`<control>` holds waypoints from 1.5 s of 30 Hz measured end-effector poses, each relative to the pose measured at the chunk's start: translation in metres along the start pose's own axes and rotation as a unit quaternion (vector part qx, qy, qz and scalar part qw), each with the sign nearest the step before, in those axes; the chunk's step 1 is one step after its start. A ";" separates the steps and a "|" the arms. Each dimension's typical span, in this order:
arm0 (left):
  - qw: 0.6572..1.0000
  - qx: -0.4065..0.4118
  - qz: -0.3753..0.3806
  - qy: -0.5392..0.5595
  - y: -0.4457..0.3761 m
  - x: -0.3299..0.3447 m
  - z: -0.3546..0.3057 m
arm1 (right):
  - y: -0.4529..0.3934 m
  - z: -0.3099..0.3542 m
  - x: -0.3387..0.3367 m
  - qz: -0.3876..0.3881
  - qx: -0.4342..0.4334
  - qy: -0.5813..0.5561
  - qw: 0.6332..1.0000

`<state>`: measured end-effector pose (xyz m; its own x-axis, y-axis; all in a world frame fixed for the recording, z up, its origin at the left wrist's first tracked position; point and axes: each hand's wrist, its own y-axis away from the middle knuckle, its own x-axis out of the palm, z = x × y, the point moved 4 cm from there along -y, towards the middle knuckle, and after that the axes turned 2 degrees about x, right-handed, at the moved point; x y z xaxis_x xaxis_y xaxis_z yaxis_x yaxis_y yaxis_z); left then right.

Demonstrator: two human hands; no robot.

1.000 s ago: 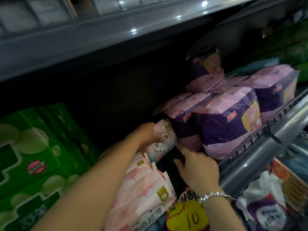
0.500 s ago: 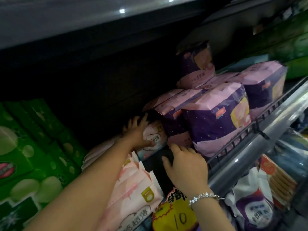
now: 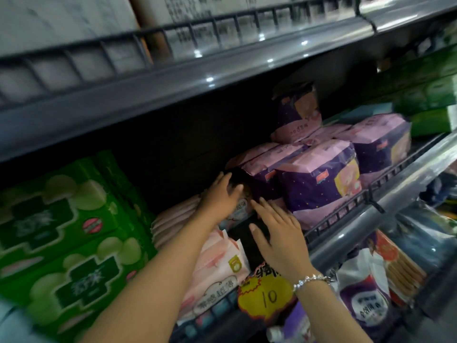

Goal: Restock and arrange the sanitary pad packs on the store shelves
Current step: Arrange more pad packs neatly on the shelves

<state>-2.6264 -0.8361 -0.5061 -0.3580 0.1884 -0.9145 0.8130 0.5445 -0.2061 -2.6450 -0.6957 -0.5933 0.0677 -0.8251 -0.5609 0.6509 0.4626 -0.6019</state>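
Since the earlier frame we pushed the pink pack (image 3: 239, 209) further back, our left hand (image 3: 222, 196) flat on it, our right hand (image 3: 277, 233) spread loose beside the purple packs (image 3: 314, 184).

On the middle shelf (image 3: 385, 209), the boxed packs (image 3: 64, 233) stand stacked at the left. Just right of them lies a row of flat packs (image 3: 215, 258), running from near to far. Further right sit the bagged packs (image 3: 319, 184), with one more bag (image 3: 296, 112) standing on top of them, farther back. A price tag (image 3: 267, 293) hangs at the near edge, between the flat packs and the bagged ones. Another shelf (image 3: 197, 78) runs overhead.
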 end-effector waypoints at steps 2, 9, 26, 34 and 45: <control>0.997 0.017 -0.057 0.046 0.039 -0.023 -0.007 | 0.002 0.012 -0.016 -0.014 -0.012 -0.019 1.000; 0.971 0.042 -0.199 0.127 0.205 -0.069 0.008 | 0.046 0.118 -0.060 -0.088 -0.101 -0.086 0.987; 0.909 -0.248 -0.270 0.200 0.581 0.008 0.183 | 0.382 0.237 0.025 0.169 -0.178 -0.170 0.954; 0.859 -0.383 -0.247 0.234 0.676 0.080 0.279 | 0.493 0.245 0.101 0.343 -0.164 -0.099 0.920; 0.775 -0.518 -0.218 0.289 0.703 0.145 0.364 | 0.554 0.222 0.197 0.567 -0.024 -0.030 0.823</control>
<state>-1.9397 -0.7229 -0.9105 -0.8840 -0.0261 -0.4668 -0.1411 0.9667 0.2133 -2.1031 -0.6742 -0.9112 0.6490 0.1321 -0.7492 0.1126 0.9573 0.2664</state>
